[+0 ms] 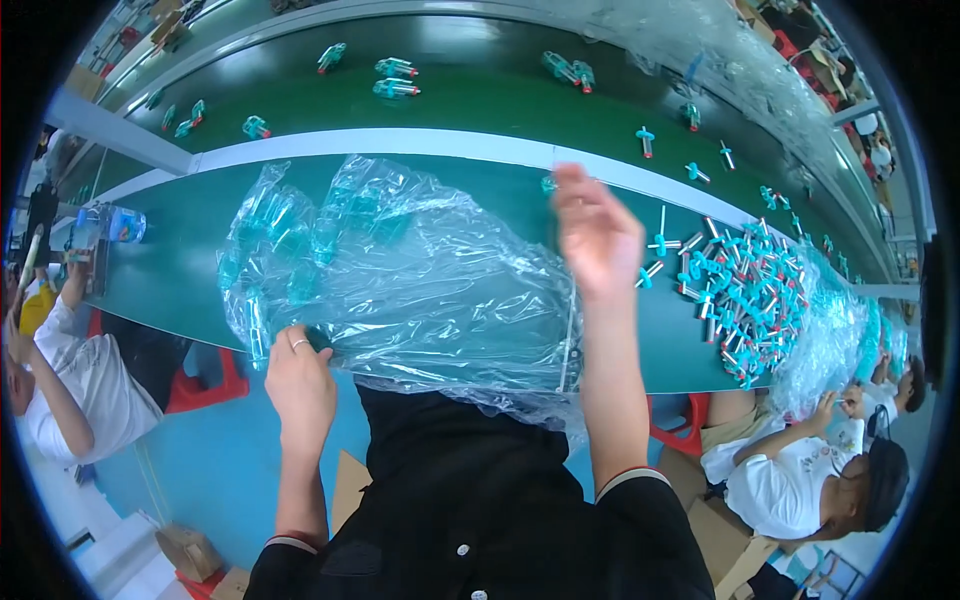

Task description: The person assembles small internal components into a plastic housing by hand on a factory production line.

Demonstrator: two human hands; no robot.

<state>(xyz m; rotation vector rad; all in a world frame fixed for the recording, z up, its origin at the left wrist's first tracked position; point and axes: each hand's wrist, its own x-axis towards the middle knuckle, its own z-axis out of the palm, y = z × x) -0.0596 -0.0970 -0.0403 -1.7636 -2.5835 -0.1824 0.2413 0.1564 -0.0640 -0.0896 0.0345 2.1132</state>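
Note:
A large clear plastic bag (450, 290) lies across the green worktable, with several teal plastic parts (285, 225) showing through its left end. Against the bag's near left edge, my left hand (300, 385) has its fingers curled, with a ring on one of them. What those fingers hold, if anything, is hidden. My right hand (598, 235) is raised beyond the bag's right end and smeared by motion. Close to its fingertips is a small teal piece (548, 185), partly hidden. To its right, a few loose teal-and-metal parts (662, 243) lie on the table.
A heap of teal, silver and red-tipped parts (740, 290) covers the table's right side, beside more clear plastic (820, 335). Past a pale rail (430, 143) runs a dark green belt (480, 95) carrying scattered parts. People sit at both sides. A plastic bottle (125, 225) lies far left.

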